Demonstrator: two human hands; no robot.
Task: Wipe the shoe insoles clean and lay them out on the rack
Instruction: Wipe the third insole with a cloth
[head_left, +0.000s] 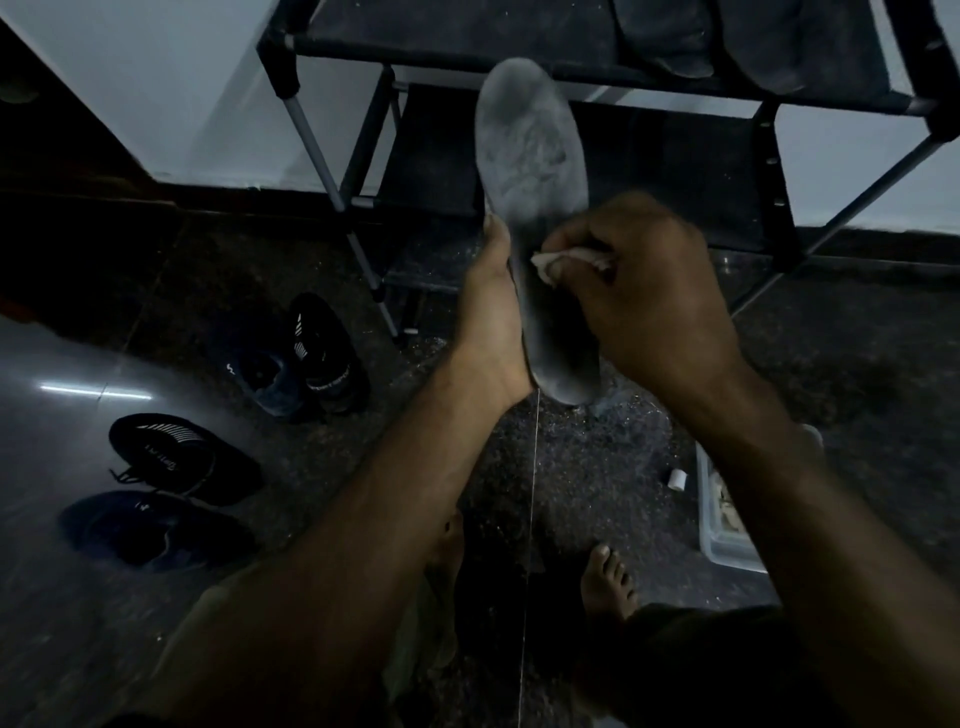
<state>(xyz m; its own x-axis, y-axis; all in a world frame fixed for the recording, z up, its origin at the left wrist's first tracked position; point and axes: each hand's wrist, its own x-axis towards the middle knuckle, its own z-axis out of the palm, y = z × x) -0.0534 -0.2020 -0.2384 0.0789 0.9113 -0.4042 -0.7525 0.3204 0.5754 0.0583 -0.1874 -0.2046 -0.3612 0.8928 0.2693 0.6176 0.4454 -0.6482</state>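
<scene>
A grey, worn insole (530, 156) stands upright in the middle of the view, toe end up. My left hand (493, 306) grips it along its left edge at mid-length. My right hand (644, 301) is closed on a small pale cloth (566, 260) pressed against the insole's middle. Behind it stands the dark shoe rack (467, 47). Two dark insoles (670, 36) lie on its top shelf at the right.
Two pairs of dark shoes sit on the floor at the left: one pair (306, 358) near the rack leg, another (171, 488) closer to me. A clear plastic tub (722, 530) and a small white roll (677, 479) lie at the right. My bare feet (608, 577) are below.
</scene>
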